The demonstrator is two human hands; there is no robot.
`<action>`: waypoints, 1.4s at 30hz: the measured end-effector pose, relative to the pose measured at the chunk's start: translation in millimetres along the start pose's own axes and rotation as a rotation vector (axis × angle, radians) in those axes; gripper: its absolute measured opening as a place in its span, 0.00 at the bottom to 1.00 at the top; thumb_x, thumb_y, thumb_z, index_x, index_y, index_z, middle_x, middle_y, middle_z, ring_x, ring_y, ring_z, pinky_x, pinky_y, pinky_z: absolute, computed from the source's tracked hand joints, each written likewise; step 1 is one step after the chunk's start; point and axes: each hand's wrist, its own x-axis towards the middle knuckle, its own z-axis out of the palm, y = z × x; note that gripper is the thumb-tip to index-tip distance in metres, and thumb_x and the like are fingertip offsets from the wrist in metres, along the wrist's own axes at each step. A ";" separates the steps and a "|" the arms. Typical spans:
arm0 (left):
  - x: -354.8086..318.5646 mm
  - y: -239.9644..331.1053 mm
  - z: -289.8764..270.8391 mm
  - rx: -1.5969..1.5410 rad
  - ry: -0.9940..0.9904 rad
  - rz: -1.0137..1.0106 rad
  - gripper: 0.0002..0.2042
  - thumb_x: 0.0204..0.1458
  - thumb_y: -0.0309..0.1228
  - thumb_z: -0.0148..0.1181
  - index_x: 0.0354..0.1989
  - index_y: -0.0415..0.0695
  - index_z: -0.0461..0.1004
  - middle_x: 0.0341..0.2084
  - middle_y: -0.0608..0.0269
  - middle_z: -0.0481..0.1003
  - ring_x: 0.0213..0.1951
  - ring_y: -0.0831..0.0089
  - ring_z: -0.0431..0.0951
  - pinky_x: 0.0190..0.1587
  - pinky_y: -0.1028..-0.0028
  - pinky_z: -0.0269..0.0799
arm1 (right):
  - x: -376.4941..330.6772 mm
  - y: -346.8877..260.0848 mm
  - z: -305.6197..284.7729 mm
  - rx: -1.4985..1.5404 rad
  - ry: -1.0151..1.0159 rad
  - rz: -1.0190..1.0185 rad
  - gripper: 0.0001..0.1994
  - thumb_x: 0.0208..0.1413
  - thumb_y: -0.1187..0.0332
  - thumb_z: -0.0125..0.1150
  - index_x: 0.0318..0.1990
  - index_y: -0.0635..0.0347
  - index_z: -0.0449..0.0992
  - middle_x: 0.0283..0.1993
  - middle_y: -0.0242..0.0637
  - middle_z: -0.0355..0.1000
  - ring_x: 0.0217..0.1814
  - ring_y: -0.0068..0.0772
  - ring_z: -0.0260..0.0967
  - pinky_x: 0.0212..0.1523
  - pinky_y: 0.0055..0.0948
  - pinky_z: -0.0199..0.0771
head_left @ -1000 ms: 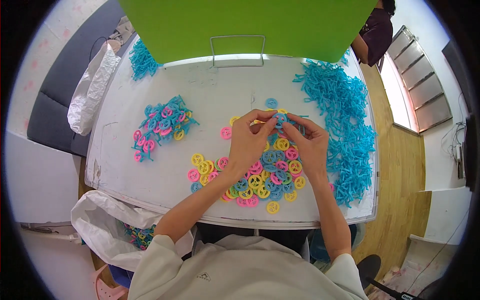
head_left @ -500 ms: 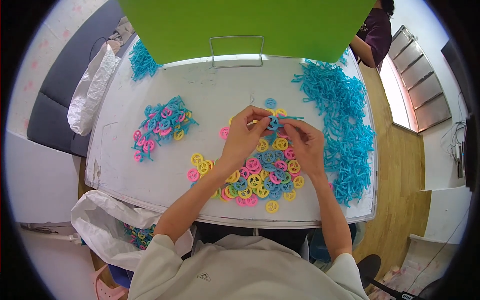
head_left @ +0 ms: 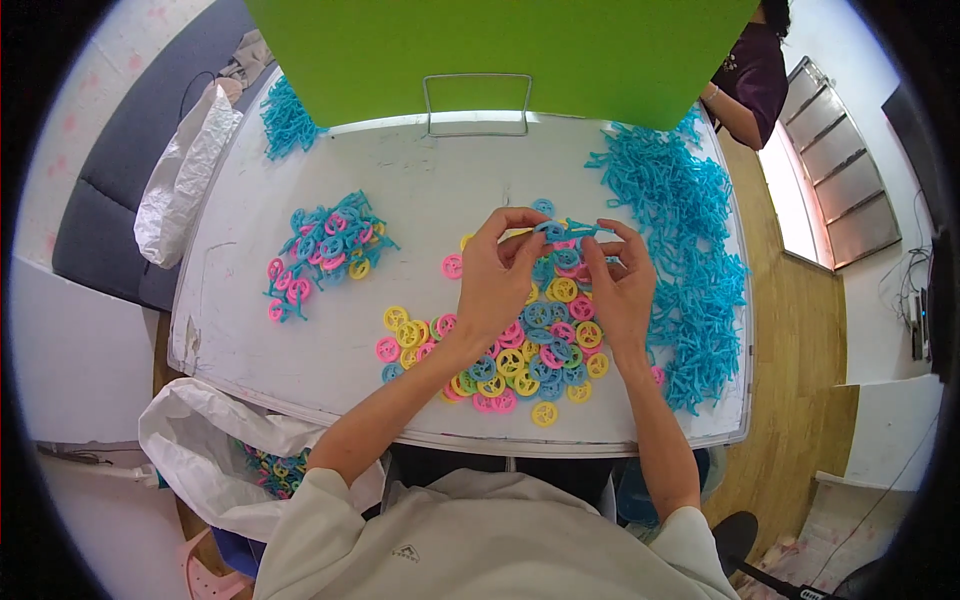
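My left hand (head_left: 492,285) is closed, pinching a small blue plastic spoked wheel (head_left: 548,231) above the table. From the right, my right hand (head_left: 622,285) grips a thin teal plastic stick piece (head_left: 588,231) between thumb and fingertips. The stick's left end meets or overlaps the wheel; whether it is fixed there I cannot tell. Beneath both hands lies a loose heap of spoked wheels (head_left: 537,315) in blue, pink, yellow and green. Farther left is a smaller pile of teal pieces with wheels on or among them (head_left: 332,240).
Many teal stick pieces (head_left: 695,270) cover the table's right side, and another clump (head_left: 288,120) lies far left. A green panel (head_left: 500,50) with a wire handle stands at the back. A white sack (head_left: 190,440) hangs open at front left. Another person (head_left: 750,80) is at far right.
The blue wheel has tipped from facing up at me to a flatter, slanted angle. My right hand has shifted slightly right and up, showing more of the teal stick.
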 end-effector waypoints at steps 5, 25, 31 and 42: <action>-2.9 -3.4 1.6 0.012 -0.021 0.055 0.08 0.57 0.18 0.50 0.44 0.33 0.68 0.42 0.55 0.74 0.45 0.70 0.78 0.48 0.75 0.75 | 0.5 3.4 -1.1 -0.022 -0.050 -0.011 0.17 0.57 0.73 0.59 0.53 0.65 0.68 0.35 0.35 0.74 0.32 0.22 0.74 0.31 0.18 0.72; 2.0 -28.6 -23.3 1.092 -0.198 0.283 0.16 0.40 0.25 0.66 0.41 0.45 0.76 0.37 0.56 0.72 0.41 0.56 0.70 0.46 0.62 0.68 | 5.3 5.7 -8.2 0.101 -0.198 -0.022 0.14 0.64 0.64 0.52 0.51 0.61 0.74 0.26 0.22 0.65 0.30 0.11 0.60 0.31 0.14 0.59; 3.1 -33.0 -21.6 1.002 -0.228 0.271 0.16 0.38 0.20 0.64 0.40 0.44 0.76 0.32 0.57 0.72 0.37 0.56 0.73 0.43 0.63 0.70 | 5.7 6.7 -6.0 0.045 -0.188 -0.027 0.12 0.60 0.71 0.57 0.50 0.62 0.73 0.30 0.25 0.69 0.31 0.11 0.64 0.29 0.13 0.63; 17.9 4.2 -27.5 0.151 -0.197 -0.267 0.09 0.54 0.27 0.59 0.40 0.35 0.76 0.34 0.62 0.75 0.39 0.74 0.78 0.37 0.74 0.76 | 3.1 12.6 -2.8 0.171 -0.199 0.007 0.14 0.55 0.77 0.61 0.48 0.65 0.67 0.38 0.34 0.74 0.37 0.16 0.71 0.34 0.14 0.69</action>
